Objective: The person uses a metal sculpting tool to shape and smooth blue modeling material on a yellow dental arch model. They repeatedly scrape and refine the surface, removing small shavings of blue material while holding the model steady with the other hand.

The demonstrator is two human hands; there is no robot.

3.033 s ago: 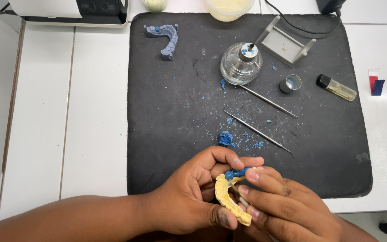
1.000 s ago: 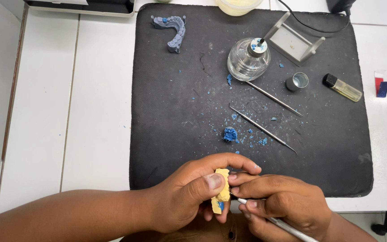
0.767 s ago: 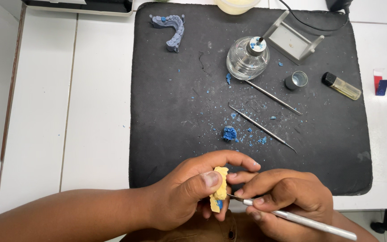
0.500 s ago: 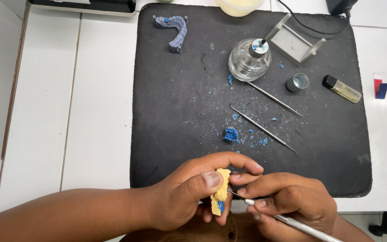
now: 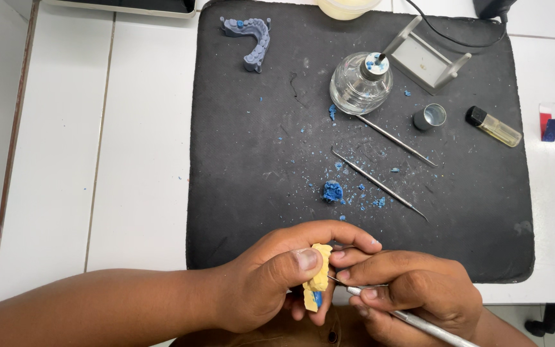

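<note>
I see my left hand (image 5: pixel 271 283) pinching the yellow dental cast (image 5: pixel 318 275) while my right hand (image 5: pixel 412 302) pinches a metal carving tool (image 5: pixel 419 323) at it; blue wax shavings (image 5: pixel 354 186) litter the mat (image 5: pixel 245 160), carving seemingly underway, unfinished.

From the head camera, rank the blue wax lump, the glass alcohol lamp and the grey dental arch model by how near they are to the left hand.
1. Blue wax lump, on the mat just above the left hand.
2. Glass alcohol lamp, farther up the mat, to the right.
3. Grey dental arch model, at the mat's top left corner.
</note>
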